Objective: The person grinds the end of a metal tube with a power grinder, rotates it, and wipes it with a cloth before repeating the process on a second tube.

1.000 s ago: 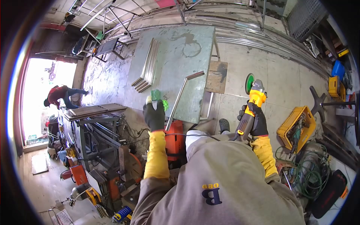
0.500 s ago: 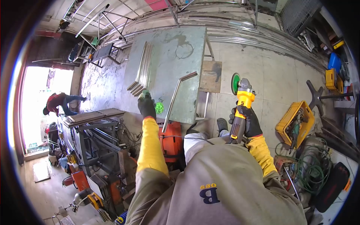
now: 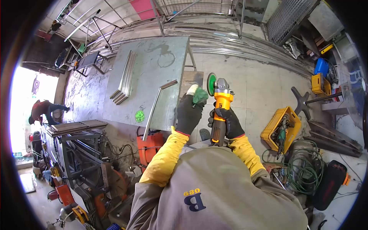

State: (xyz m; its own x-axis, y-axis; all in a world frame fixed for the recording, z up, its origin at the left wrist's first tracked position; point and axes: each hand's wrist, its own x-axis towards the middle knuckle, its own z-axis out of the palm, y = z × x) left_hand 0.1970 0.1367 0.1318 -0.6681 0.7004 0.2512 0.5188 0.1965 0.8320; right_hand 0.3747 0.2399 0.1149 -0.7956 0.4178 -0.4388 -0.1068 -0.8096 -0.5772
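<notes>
My right hand [image 3: 229,122], in a black glove, is wrapped around the dark body of a yellow angle grinder [image 3: 222,101]. The grinder stands head up, with its green disc [image 3: 211,84] facing left. Close by on the left is my black-gloved left hand [image 3: 188,117], closed at the fingertips on a crumpled green cloth-like piece [image 3: 200,96], beside a white patch. An angled metal tube [image 3: 153,105] lies on the greenish worktable [image 3: 149,73], its lower end past the edge. Several metal tubes [image 3: 125,76] are bundled farther left, near a bright green round piece [image 3: 140,116].
A yellow crate [image 3: 281,128] with tools stands on the floor at right, by coiled green hose [image 3: 304,168]. An orange case [image 3: 149,147] sits below the table. Metal frames [image 3: 78,134] crowd the left. A person [image 3: 46,111] bends near the bright doorway.
My left hand has left the tube bundle's end and moved right, up close to the grinder's disc. My right hand still holds the grinder. The view has shifted to the right.
</notes>
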